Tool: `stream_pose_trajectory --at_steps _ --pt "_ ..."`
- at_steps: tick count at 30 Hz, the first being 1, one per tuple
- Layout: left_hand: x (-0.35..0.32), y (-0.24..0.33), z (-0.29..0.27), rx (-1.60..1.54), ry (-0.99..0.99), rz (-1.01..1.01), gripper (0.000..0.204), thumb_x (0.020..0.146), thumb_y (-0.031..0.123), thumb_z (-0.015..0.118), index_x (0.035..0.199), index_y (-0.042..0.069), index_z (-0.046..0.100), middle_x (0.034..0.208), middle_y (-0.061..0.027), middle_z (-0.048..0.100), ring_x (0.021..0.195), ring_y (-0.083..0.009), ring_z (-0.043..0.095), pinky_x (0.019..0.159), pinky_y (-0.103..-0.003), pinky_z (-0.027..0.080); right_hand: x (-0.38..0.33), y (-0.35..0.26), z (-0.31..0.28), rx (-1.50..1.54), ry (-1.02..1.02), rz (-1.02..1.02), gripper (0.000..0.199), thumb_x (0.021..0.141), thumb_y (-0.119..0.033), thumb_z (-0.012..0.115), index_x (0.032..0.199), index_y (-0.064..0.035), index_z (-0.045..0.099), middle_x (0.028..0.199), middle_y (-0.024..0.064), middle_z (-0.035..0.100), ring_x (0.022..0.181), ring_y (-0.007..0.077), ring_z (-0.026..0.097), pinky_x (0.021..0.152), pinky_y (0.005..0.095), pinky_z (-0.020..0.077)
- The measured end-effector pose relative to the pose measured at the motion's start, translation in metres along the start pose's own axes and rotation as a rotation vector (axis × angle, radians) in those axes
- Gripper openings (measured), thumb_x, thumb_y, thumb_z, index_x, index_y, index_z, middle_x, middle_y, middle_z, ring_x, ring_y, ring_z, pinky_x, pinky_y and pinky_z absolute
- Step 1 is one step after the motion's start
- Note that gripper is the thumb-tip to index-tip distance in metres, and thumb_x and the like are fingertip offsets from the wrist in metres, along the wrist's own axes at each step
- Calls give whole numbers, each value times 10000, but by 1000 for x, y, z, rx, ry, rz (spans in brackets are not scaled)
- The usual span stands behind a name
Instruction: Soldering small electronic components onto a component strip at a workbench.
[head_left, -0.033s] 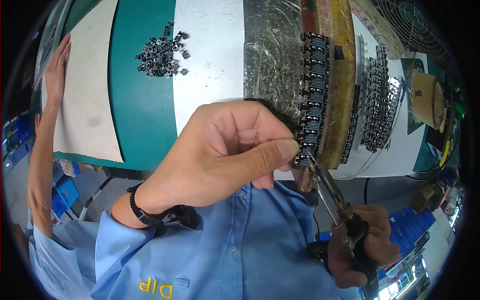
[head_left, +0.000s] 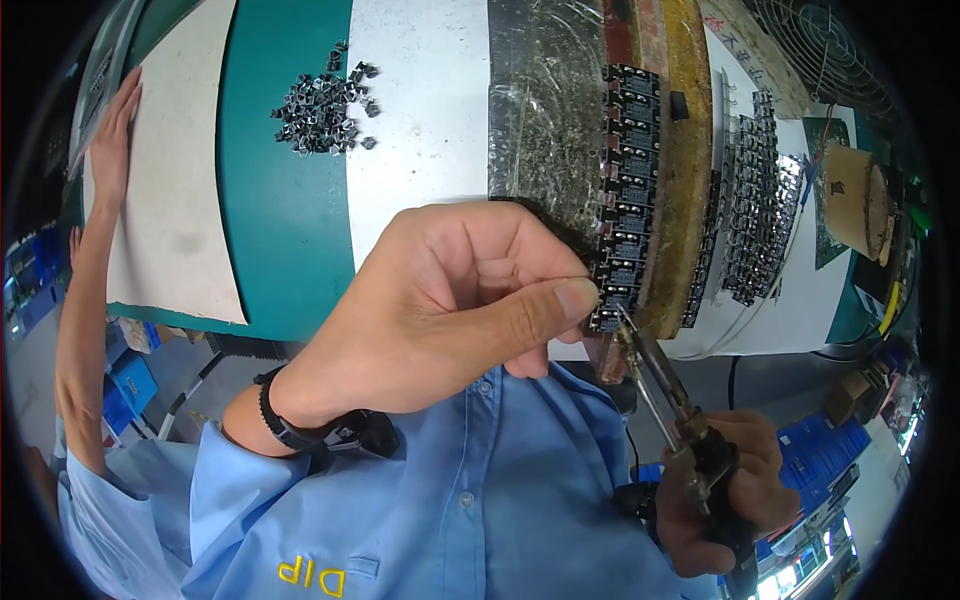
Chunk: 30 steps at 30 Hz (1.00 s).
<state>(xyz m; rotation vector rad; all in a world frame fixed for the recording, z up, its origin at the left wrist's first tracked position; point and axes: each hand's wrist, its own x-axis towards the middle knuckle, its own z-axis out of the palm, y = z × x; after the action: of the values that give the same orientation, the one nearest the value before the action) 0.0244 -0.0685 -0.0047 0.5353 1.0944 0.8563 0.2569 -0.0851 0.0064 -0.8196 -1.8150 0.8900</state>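
My left hand [head_left: 450,315] is closed in a pinch at the near end of a row of small black circuit boards [head_left: 632,180]. Whatever lies between its thumb and forefinger is hidden or too small to name. My right hand [head_left: 755,475] grips a soldering iron [head_left: 663,372], with a thin metal tube running alongside its shaft. The iron's tip meets the nearest boards, just right of my left thumb. A worn yellow-brown bar [head_left: 684,160] runs along the right side of the row.
Small black parts [head_left: 318,112] lie piled on the green mat [head_left: 280,220]. More board strips [head_left: 750,200] lie right of the bar, near a round brown block [head_left: 855,200] and a wire-guarded fan [head_left: 825,45]. Another person's hand [head_left: 110,150] rests on a pale board [head_left: 175,190] at left.
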Motion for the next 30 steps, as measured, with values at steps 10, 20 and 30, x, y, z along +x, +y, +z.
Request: stream_pose_trajectory --at_steps 10,20,30 --pt "0 -2 -2 -21 -11 3 65 841 42 583 852 -19 563 717 -89 630 529 -78 572 476 -169 444 3 0 2 3 -37 19 491 854 -487 463 1066 -45 432 657 132 572 574 224 558 532 314 432" --pt "1 -2 -2 -27 -16 -4 61 839 40 585 842 -17 562 716 -90 624 524 -77 557 473 -171 434 6 3 7 41 -26 9 491 852 -474 478 1044 -26 424 660 133 578 568 219 569 543 310 446" --pt "2 -1 -1 -38 -21 -16 69 841 51 587 843 -15 565 713 -84 622 527 -78 558 480 -178 442 3 3 5 50 16 50 452 847 -455 488 1028 -46 428 627 149 560 541 225 553 511 317 437"
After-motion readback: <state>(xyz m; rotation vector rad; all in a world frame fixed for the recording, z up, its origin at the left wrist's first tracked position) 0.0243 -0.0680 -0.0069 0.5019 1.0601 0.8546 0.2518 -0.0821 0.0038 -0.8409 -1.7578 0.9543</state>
